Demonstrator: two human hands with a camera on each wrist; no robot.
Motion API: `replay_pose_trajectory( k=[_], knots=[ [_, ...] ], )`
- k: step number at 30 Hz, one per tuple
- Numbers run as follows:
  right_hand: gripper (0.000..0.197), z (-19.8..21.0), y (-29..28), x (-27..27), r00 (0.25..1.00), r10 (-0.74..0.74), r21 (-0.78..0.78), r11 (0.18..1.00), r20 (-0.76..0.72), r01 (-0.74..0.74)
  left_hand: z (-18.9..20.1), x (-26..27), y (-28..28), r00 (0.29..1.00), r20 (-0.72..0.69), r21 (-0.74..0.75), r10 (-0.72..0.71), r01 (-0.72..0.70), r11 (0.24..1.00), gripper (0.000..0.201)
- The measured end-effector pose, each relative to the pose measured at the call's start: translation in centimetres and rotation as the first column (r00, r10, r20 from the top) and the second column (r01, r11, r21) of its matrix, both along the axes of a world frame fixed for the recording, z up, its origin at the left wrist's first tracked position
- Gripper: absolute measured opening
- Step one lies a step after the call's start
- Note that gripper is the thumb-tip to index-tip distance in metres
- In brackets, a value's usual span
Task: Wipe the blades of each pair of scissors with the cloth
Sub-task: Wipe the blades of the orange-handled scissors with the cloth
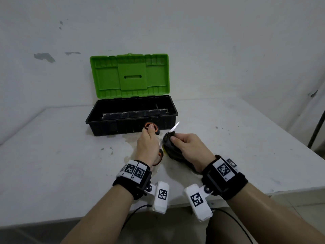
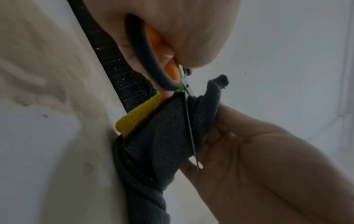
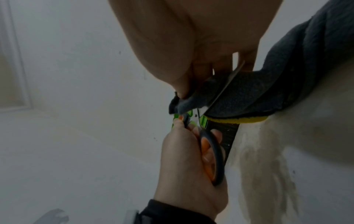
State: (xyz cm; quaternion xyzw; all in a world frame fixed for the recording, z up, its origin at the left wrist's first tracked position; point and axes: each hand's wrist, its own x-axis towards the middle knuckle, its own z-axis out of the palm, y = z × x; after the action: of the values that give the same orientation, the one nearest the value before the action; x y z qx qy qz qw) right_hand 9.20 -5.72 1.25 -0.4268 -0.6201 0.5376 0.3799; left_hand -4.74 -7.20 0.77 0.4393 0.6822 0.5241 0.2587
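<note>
A plain, bare workroom or utility space: a scuffed white wall [image 1: 193, 41] with chipped paint patches, a stained white surface [image 1: 52, 155], and an open toolbox [image 1: 131, 118] with a green lid standing on it.

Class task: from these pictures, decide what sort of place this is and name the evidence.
Probably a plain workroom or workshop: a stained white table, an open green-lidded toolbox and a bare, chipped wall.
</note>
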Motion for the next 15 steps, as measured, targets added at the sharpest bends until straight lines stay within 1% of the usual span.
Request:
replay_pose_trajectory(
  k=[1, 2, 4, 5, 7, 9, 12, 15],
  knots=[
    [0.02, -0.1, 0.2, 0.1, 1.0, 0.008, -0.003, 1.0, -0.017, -0.008, -0.1, -0.1, 0.1, 1.0, -0.005, 0.006, 0.0, 0.0, 1.0, 0.034],
    [0.02, -0.3, 0.4, 0.1, 0.999, -0.022, -0.003, 1.0, -0.03, 0.022, -0.1, -0.1, 0.0, 1.0, -0.009, 0.013, -0.001, 0.001, 1.0, 0.035],
    [0.024, -0.4, 0.7, 0.3, 0.99, -0.142, 0.038, 0.989, -0.003, 0.142, 0.1, 0.0, 0.0, 1.0, -0.012, 0.033, 0.005, -0.004, 0.999, 0.035],
    [0.025, -0.4, 0.6, 0.3, 0.985, -0.169, 0.056, 0.984, 0.018, 0.168, 0.2, 0.0, 0.0, 1.0, -0.012, 0.04, 0.008, -0.008, 0.999, 0.034],
    [0.03, -0.5, 0.6, 0.1, 0.991, -0.122, 0.023, 0.992, 0.052, 0.12, 0.2, 0.1, 0.1, 0.999, -0.03, 0.046, 0.01, -0.008, 0.999, 0.033],
    [0.03, -0.6, 0.4, -0.1, 0.998, -0.055, -0.056, 0.997, 0.032, 0.057, 0.2, 0.4, 0.1, 0.997, -0.072, 0.057, 0.01, -0.005, 0.998, 0.032],
    [0.026, -0.5, 0.4, -0.2, 0.999, -0.051, -0.118, 0.992, -0.018, 0.049, -0.1, 0.9, 0.0, 0.994, -0.108, 0.074, -0.011, 0.019, 0.997, 0.031],
    [0.023, -0.5, 0.3, -0.3, 0.993, -0.055, -0.204, 0.979, -0.104, 0.032, -0.3, 1.1, 0.0, 0.992, -0.123, 0.067, -0.033, 0.041, 0.997, 0.03]
  ],
)
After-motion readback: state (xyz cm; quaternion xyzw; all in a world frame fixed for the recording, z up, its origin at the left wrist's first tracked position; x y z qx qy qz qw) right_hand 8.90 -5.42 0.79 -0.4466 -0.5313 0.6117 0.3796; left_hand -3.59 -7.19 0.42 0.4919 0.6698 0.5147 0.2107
